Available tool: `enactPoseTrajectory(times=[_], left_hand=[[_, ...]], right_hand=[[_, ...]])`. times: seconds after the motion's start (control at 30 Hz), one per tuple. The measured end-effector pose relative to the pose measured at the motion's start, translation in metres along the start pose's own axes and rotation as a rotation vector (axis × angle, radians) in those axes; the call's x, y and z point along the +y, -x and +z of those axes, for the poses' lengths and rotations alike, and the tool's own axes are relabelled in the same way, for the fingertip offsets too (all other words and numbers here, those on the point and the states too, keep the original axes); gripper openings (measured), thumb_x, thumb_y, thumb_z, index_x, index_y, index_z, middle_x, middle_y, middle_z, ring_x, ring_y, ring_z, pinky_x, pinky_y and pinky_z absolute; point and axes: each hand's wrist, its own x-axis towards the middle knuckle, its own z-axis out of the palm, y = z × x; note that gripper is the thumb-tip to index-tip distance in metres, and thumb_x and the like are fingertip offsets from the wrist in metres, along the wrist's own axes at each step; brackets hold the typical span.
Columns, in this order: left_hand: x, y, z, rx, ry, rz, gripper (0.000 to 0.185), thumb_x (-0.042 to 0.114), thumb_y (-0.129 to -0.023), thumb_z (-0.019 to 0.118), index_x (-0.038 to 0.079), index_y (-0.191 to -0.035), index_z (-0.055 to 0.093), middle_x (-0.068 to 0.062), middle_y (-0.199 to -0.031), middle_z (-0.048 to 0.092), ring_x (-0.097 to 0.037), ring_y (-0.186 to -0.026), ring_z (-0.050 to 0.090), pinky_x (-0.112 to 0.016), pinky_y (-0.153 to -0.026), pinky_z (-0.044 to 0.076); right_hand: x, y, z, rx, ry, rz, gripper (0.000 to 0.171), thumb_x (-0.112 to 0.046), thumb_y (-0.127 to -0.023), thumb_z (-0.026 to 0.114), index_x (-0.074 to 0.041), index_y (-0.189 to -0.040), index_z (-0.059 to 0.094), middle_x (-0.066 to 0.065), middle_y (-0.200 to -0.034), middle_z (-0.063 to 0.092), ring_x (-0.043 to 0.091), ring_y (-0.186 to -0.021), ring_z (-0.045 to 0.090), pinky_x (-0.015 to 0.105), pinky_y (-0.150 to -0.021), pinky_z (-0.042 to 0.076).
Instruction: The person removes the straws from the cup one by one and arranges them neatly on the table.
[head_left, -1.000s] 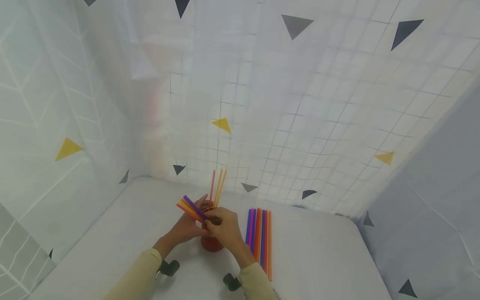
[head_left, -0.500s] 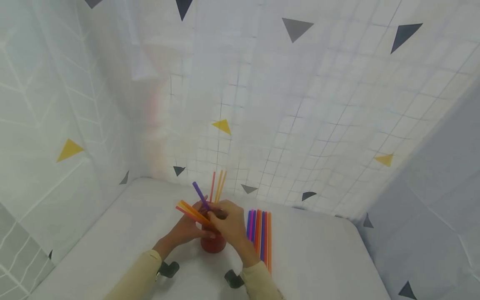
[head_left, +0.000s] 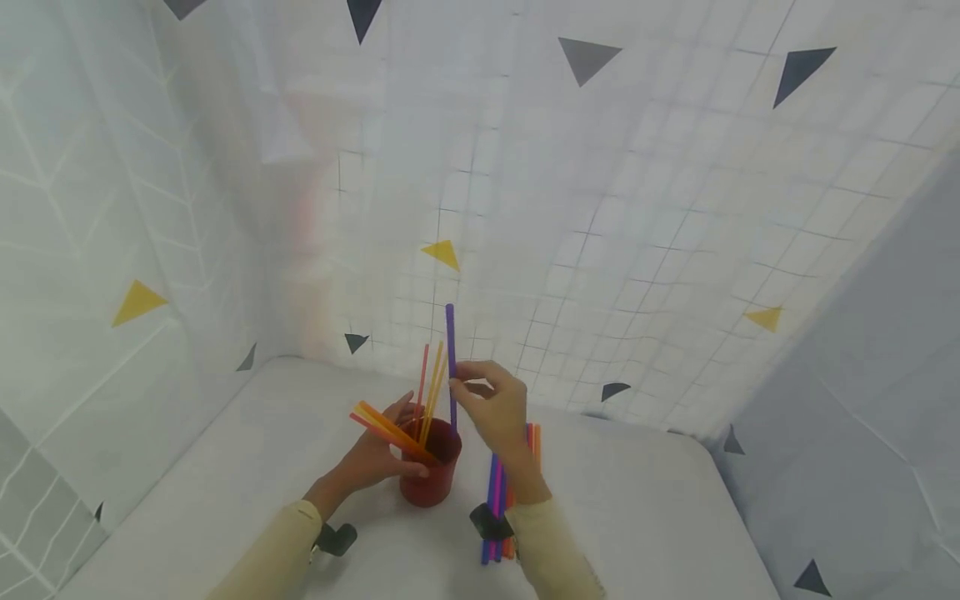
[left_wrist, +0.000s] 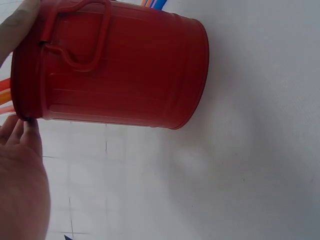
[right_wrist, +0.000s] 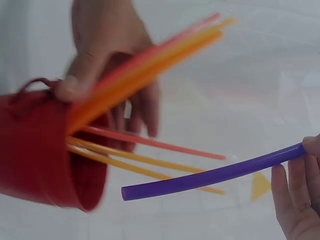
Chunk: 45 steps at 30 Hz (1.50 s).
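Note:
A small red bucket-shaped cup [head_left: 430, 475] stands on the white table [head_left: 637, 517] with several orange, yellow and red straws [head_left: 390, 425] leaning out of it. My left hand [head_left: 390, 454] grips the cup's side; the left wrist view shows my thumb on the cup [left_wrist: 115, 70] by its rim. My right hand [head_left: 468, 387] pinches a purple straw [head_left: 451, 358] and holds it nearly upright, its lower end at the cup's mouth. The right wrist view shows the purple straw [right_wrist: 210, 175] with its tip just outside the cup [right_wrist: 45, 155].
A row of purple, pink, orange and blue straws [head_left: 495, 508] lies on the table right of the cup, partly hidden by my right forearm. White patterned cloth walls [head_left: 600, 208] close in the back and both sides. The table's rounded corner [head_left: 705, 450] is at the right.
My right hand has risen and swung the purple straw from a slant beside my left hand to nearly upright over the cup. My left hand stays on the cup.

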Motion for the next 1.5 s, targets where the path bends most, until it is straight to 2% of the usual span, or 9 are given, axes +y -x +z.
enactPoseTrajectory(times=[0.3,0.37,0.43,0.6,0.77,0.97,1.1,1.33,1.5], left_hand=[[0.001,-0.001,0.001,-0.003,-0.015,-0.002,0.109,0.025,-0.069,0.090,0.025,-0.155,0.024,0.004,-0.142,0.050,-0.024,-0.131,0.048,-0.055,-0.102,0.042],[0.002,-0.001,0.001,-0.002,-0.013,-0.002,0.109,0.025,-0.069,0.090,0.025,-0.155,0.024,0.004,-0.142,0.050,-0.024,-0.131,0.048,-0.055,-0.101,0.042],[0.002,-0.001,0.001,-0.001,-0.014,-0.004,0.110,0.025,-0.068,0.091,0.026,-0.155,0.024,0.004,-0.142,0.050,-0.024,-0.131,0.048,-0.055,-0.101,0.042],[0.003,-0.001,0.001,0.002,-0.027,0.005,0.111,0.024,-0.068,0.091,0.026,-0.156,0.023,0.002,-0.143,0.050,-0.026,-0.131,0.047,-0.055,-0.101,0.042],[0.002,-0.001,0.001,-0.003,-0.038,0.012,0.110,0.024,-0.069,0.090,0.026,-0.156,0.022,-0.001,-0.144,0.049,-0.027,-0.132,0.047,-0.055,-0.101,0.041],[0.004,0.001,0.001,-0.001,-0.047,-0.005,0.110,0.026,-0.069,0.090,0.027,-0.155,0.022,0.000,-0.144,0.049,-0.028,-0.132,0.046,-0.057,-0.101,0.041],[0.005,0.002,0.002,0.005,-0.041,0.012,0.110,0.023,-0.068,0.091,0.026,-0.155,0.023,-0.001,-0.144,0.050,-0.029,-0.131,0.047,-0.056,-0.100,0.042],[0.001,0.001,0.002,0.007,-0.048,0.021,0.110,0.025,-0.068,0.090,0.026,-0.155,0.023,0.000,-0.143,0.050,-0.027,-0.131,0.048,-0.054,-0.099,0.044],[0.000,0.000,0.002,0.004,-0.040,0.010,0.111,0.026,-0.068,0.091,0.027,-0.155,0.023,0.001,-0.142,0.051,-0.027,-0.130,0.048,-0.054,-0.100,0.043]], right_hand=[[-0.003,-0.014,-0.039,0.068,0.029,0.109,0.020,0.004,-0.084,0.072,0.004,-0.104,0.070,0.015,-0.099,0.071,0.027,-0.092,0.068,0.031,-0.079,0.058],[-0.001,-0.013,-0.048,0.077,0.054,0.139,0.021,0.003,-0.084,0.072,0.003,-0.105,0.070,0.016,-0.099,0.070,0.027,-0.093,0.067,0.030,-0.080,0.057],[0.012,-0.011,-0.056,0.089,0.067,0.171,0.022,0.001,-0.085,0.073,0.001,-0.107,0.070,0.015,-0.098,0.071,0.027,-0.093,0.067,0.029,-0.081,0.057],[0.051,0.002,-0.073,0.123,0.133,0.258,0.024,-0.007,-0.085,0.074,-0.009,-0.108,0.072,0.007,-0.097,0.071,0.020,-0.093,0.066,0.035,-0.086,0.056],[0.067,0.018,-0.086,0.138,0.208,0.357,0.025,-0.010,-0.086,0.073,-0.011,-0.111,0.071,0.005,-0.099,0.070,0.019,-0.097,0.065,0.044,-0.093,0.052],[0.090,0.035,-0.103,0.154,0.262,0.465,0.027,-0.013,-0.087,0.073,-0.011,-0.114,0.070,0.004,-0.102,0.070,0.019,-0.094,0.066,0.033,-0.084,0.056],[0.105,0.047,-0.114,0.166,0.275,0.558,0.029,-0.017,-0.088,0.072,-0.010,-0.116,0.069,0.007,-0.105,0.069,0.020,-0.091,0.068,0.026,-0.076,0.057],[0.124,0.066,-0.127,0.177,0.263,0.707,0.034,-0.019,-0.089,0.071,-0.006,-0.120,0.067,0.014,-0.113,0.068,0.025,-0.095,0.069,0.029,-0.078,0.058],[0.134,0.079,-0.132,0.192,0.255,0.752,0.033,-0.016,-0.088,0.071,-0.002,-0.119,0.068,0.018,-0.114,0.067,0.027,-0.094,0.069,0.029,-0.076,0.058]])
